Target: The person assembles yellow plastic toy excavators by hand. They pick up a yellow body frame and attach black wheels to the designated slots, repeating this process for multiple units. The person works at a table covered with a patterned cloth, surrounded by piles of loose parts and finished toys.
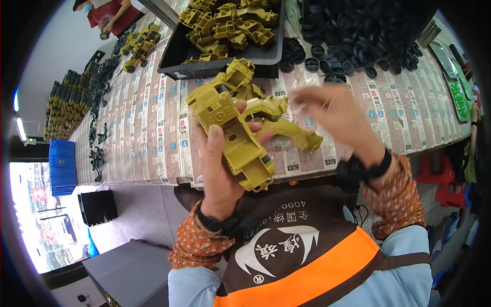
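My left hand (220, 169) is closed around a yellow plastic toy truck body (240, 146), tilted in front of me above the table edge. Small dark wheel-like pieces show at its side. My right hand (332, 110) hovers to the right of it, over the table near the black wheels. Its fingers are smeared by motion, so I cannot make out whether they hold anything. Loose yellow plastic toy parts (296, 135) lie on the table between my two hands, partly hidden by the truck body.
A black tub (169, 67) of yellow toy bodies stands at the back, beside a large heap of black wheels (358, 46). Yellow toys (140, 46) and dark parts (97, 153) lie along the left. Another person (110, 18) works at the far left. A green tray (459, 100) sits far right.
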A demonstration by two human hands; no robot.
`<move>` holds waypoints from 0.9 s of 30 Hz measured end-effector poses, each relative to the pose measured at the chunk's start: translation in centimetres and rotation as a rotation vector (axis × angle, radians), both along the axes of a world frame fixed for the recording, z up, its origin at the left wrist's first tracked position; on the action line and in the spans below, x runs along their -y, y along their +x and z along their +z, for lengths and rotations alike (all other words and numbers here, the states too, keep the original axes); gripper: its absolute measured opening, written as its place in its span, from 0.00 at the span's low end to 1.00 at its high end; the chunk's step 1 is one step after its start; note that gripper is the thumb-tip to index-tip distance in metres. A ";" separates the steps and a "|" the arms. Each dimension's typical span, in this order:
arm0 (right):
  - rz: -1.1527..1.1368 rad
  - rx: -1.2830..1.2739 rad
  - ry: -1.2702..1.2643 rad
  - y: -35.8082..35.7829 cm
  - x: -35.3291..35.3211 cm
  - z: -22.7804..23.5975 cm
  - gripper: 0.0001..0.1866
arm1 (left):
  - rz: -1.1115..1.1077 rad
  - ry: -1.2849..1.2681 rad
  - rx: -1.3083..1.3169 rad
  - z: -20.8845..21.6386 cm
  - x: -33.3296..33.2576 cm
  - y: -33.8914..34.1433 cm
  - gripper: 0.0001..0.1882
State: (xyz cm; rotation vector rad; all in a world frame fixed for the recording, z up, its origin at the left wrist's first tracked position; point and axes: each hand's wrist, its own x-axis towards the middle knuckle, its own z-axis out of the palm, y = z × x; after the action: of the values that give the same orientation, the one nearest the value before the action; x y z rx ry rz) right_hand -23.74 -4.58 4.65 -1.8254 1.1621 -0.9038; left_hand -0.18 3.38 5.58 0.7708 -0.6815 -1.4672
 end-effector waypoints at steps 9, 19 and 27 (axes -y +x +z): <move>-0.302 -0.788 -0.463 -6.6 6.0 -6.6 0.18 | -0.283 0.191 0.000 1.7 -1.7 3.6 0.38; 0.000 0.008 -0.085 -2.3 2.4 0.7 0.07 | -0.599 0.355 -0.007 1.9 -2.7 6.5 0.40; 0.175 0.221 -0.008 4.6 -4.2 1.0 0.07 | -0.522 0.342 -0.297 0.1 -1.7 5.9 0.57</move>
State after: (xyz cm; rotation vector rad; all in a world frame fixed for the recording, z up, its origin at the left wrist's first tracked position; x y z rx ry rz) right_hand -19.12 -0.33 5.62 -1.7526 0.8496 -0.9803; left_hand 5.77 5.04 5.64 0.6337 -0.4211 -2.1638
